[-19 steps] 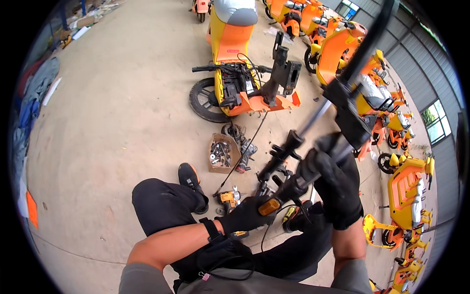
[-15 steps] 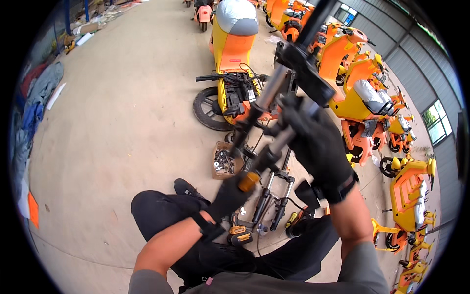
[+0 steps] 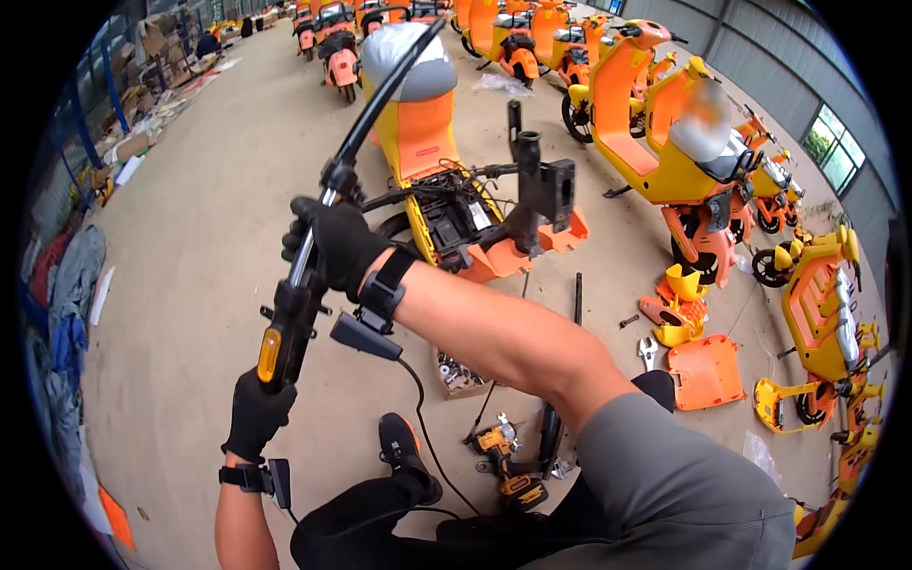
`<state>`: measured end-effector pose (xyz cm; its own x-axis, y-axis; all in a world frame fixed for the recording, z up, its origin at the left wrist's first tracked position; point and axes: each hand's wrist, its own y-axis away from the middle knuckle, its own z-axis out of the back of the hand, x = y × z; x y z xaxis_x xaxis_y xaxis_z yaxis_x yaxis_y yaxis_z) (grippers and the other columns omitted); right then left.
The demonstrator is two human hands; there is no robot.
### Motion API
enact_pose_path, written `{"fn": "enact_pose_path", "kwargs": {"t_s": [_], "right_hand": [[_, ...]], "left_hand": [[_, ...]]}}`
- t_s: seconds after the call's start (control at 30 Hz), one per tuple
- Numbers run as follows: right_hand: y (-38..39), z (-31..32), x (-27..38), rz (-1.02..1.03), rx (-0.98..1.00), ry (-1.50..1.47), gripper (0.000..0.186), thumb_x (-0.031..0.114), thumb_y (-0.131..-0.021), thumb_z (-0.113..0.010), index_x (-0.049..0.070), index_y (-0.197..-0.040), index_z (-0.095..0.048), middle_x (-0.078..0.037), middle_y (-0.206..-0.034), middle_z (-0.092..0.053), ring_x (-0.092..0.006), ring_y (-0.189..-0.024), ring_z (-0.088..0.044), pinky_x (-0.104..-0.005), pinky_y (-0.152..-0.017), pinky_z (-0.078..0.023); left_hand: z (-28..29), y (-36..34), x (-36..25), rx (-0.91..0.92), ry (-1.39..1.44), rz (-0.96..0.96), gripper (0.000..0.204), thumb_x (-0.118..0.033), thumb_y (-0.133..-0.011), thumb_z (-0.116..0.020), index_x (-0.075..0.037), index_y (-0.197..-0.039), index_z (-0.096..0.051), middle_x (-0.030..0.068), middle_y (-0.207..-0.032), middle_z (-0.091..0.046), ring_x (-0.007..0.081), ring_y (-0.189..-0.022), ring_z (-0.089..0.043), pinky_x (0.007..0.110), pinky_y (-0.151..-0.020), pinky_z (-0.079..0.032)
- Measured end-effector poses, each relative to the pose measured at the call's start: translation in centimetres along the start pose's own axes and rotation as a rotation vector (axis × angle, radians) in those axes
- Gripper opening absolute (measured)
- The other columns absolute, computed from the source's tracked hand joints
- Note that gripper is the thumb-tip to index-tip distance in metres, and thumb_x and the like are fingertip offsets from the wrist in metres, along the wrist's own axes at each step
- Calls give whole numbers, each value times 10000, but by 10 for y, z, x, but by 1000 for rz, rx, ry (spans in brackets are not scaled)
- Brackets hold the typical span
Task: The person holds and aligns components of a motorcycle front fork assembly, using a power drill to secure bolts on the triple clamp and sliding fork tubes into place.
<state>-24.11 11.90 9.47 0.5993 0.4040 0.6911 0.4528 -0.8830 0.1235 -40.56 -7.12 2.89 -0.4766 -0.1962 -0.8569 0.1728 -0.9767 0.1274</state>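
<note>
Left hand (image 3: 255, 414) fingers were wrapped round the handlebar (image 3: 313, 256) grip end, right hand (image 3: 332, 245) fingers clamped mid-bar. Bar had been swung from the right across to the left, held raised, clear of the stripped scooter (image 3: 456, 204) and the floor (image 3: 180, 237).

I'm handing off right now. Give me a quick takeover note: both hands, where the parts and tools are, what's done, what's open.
Left hand: gloved, shut on the lower grip end of the handlebar.
Right hand: gloved, shut on the same bar higher up, arm crossed over.
The handlebar is lifted in the air, free of any scooter.
The stripped scooter stands ahead, panels off.
On the floor: cordless drill, wrench, box of fasteners, orange panel.
Done: bar in hand. Open: bar not mounted or set down.
</note>
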Motion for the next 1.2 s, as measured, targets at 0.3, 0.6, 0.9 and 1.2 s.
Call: {"fn": "enact_pose_path", "kwargs": {"t_s": [0.3, 0.6, 0.9, 1.2], "right_hand": [[-53, 99, -134, -355, -243, -7, 157, 149, -948, -569, 46, -1066, -558, -93, -917, -612, -254, -862, -647, -427, -776, -558], [-126, 234, -120, -22, -147, 383, 88, 123, -933, -529, 46, -946, -570, -114, -847, -607, -257, -805, -628, -403, -774, -563], [-264, 386, -4, 624, 77, 1536, 71, 102, -919, -542, 38, -944, -560, -127, -847, -598, -252, -731, -619, -396, -668, -588], [-254, 341, 19, 210, -182, 2213, 199, 100, -879, -634, 47, -1070, -650, -79, -1000, -693, -199, -912, -671, -299, -807, -533]], "left_hand": [[16, -24, 80, 197, -72, 348, 211, -142, -741, -743, -24, -686, -577, 24, -532, -555, 111, -412, -541, 258, -407, -433], [-38, -148, 143, 49, -578, -230, 130, -167, -693, -681, -69, -756, -622, 139, -680, -641, 349, -666, -642, 445, -614, -516], [-113, -308, 79, -167, -798, -384, 102, -165, -769, -614, -95, -842, -604, 155, -743, -662, 363, -723, -658, 467, -635, -518], [-175, -382, 98, -367, -864, -363, 53, -128, -840, -580, -121, -891, -595, 104, -788, -685, 303, -748, -700, 437, -622, -536]]}}
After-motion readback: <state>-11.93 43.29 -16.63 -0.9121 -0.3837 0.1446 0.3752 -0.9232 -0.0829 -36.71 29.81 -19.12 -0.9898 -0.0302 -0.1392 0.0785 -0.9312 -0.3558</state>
